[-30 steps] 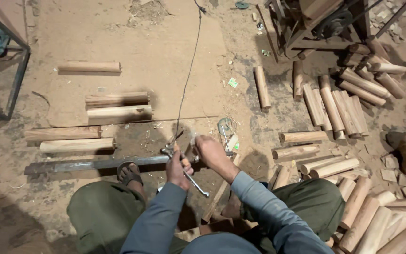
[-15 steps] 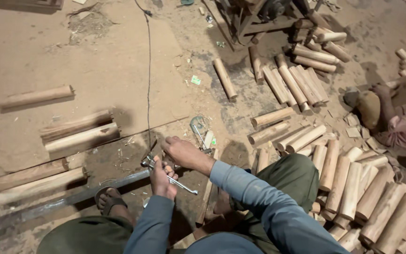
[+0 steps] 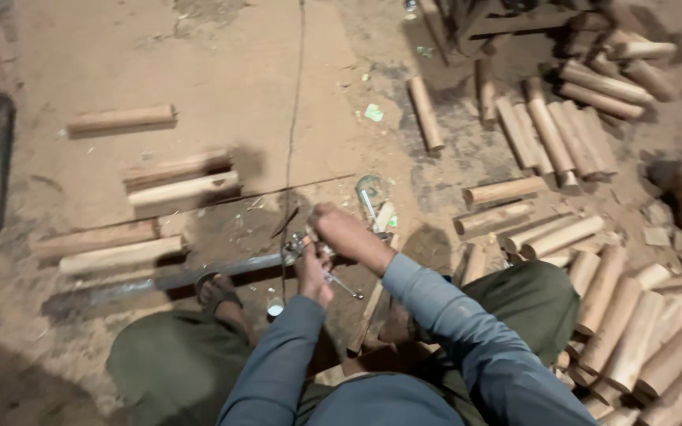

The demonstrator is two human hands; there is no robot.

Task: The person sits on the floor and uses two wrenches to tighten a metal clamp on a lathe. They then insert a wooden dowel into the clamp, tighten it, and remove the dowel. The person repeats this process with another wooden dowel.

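Since the earlier frame the view has swung back left: the metal bar (image 3: 199, 276) now lies nearly level across the floor in place of its former slant, and both hands sit closer to the middle of the picture, though they have kept their hold at the bar's right end.

That right end is the landmark. Just beyond it, away from the person, is a small patch of bare dirt floor (image 3: 222, 79) crossed by a thin dark cord (image 3: 294, 118) that runs straight away from the bar's end. Left of the end, wooden billets (image 3: 183, 189) lie in pairs alongside and beyond the bar, with gaps of floor between them. Right of the end the room narrows: a heap of round wooden pieces (image 3: 562, 237) crowds the floor up to the person's knee. A sandalled foot (image 3: 216, 290) rests on the bar just left of its end.

The left hand (image 3: 313, 272) is at the end itself, fingers curled, its grip closed around a small metal tool (image 3: 333, 280) whose thin shaft points back toward the person. The right hand (image 3: 341, 229) arches over from the right, wrist bent, knuckles up, its grip pressed down on the fitting at the bar's tip; what it holds beneath the fingers I cannot tell.
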